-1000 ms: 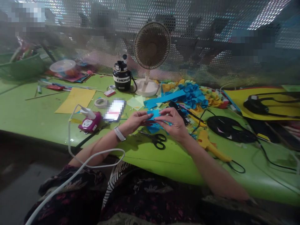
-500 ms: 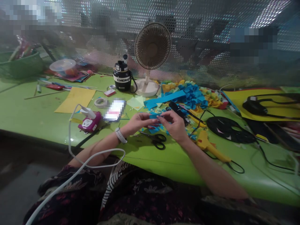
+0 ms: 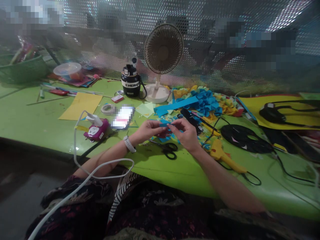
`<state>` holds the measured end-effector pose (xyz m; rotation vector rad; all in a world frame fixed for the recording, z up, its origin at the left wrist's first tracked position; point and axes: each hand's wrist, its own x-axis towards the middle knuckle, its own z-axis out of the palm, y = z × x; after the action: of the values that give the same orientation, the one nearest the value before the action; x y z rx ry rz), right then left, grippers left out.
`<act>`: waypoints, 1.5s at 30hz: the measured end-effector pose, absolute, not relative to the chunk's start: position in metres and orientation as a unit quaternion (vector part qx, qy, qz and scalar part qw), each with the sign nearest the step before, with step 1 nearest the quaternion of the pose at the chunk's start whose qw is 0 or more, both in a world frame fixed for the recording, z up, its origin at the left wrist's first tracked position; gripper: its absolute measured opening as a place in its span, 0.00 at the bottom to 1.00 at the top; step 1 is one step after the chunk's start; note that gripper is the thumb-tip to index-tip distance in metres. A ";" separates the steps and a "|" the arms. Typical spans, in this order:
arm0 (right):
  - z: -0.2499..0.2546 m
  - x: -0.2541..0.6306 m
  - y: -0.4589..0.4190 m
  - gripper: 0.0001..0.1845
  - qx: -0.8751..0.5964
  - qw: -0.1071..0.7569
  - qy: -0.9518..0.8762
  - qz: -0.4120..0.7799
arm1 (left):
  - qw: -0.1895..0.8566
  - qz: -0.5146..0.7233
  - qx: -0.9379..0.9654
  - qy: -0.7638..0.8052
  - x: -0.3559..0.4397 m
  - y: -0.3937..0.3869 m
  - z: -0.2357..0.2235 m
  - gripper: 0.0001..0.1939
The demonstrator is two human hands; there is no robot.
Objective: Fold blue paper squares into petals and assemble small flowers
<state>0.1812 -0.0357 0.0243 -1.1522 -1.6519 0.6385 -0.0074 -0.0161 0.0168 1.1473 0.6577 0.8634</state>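
Paper strip (image 3: 165, 123) pinched between both hands

Got this little blue strip lying crossways, its long axis running left to right between my hands, just above the scissors (image 3: 168, 150). My left hand (image 3: 149, 130) and right hand (image 3: 183, 133) are both closed on it, fingertips pinching from either end, so neither hand is really nearer. Compared with a second ago, less blue shows between my fingers, and my hands sit closer together. Blue scraps (image 3: 162, 139) lie just beyond the scissors.
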 end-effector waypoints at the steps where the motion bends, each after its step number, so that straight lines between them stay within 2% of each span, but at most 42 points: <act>1: 0.025 0.181 -0.036 0.18 -0.474 0.493 -0.680 0.263 | 0.704 0.387 0.516 0.296 -0.007 -0.016 0.017 0.15; 12: 0.025 0.180 -0.037 0.19 -0.475 0.496 -0.673 0.272 | 0.715 0.384 0.508 0.289 -0.008 -0.017 0.019 0.18; 18: 0.028 0.181 -0.035 0.25 -0.481 0.512 -0.624 0.343 | 0.719 0.385 0.495 0.301 -0.009 -0.015 0.017 0.23; 22: 0.027 0.185 -0.032 0.28 -0.468 0.435 -0.650 0.410 | 0.718 0.372 0.494 0.320 -0.009 -0.014 0.017 0.23; 28: 0.027 0.184 -0.037 0.25 -0.478 0.400 -0.727 0.287 | 0.723 0.353 0.501 0.317 -0.010 -0.014 0.018 0.21; 32: 0.031 0.181 -0.040 0.22 -0.481 0.399 -0.731 0.273 | 0.698 0.343 0.532 0.334 -0.012 -0.012 0.019 0.18; 38: 0.029 0.183 -0.038 0.24 -0.478 0.364 -0.733 0.319 | 0.689 0.345 0.550 0.323 -0.014 -0.010 0.017 0.16; 45: 0.035 0.188 -0.034 0.22 -0.440 0.340 -0.716 0.423 | 0.682 0.345 0.558 0.324 -0.017 -0.009 0.019 0.20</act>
<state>0.1883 -0.0341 0.0346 -1.1455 -1.8637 1.1001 -0.0170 -0.0091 0.0190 1.2523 0.7277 0.7730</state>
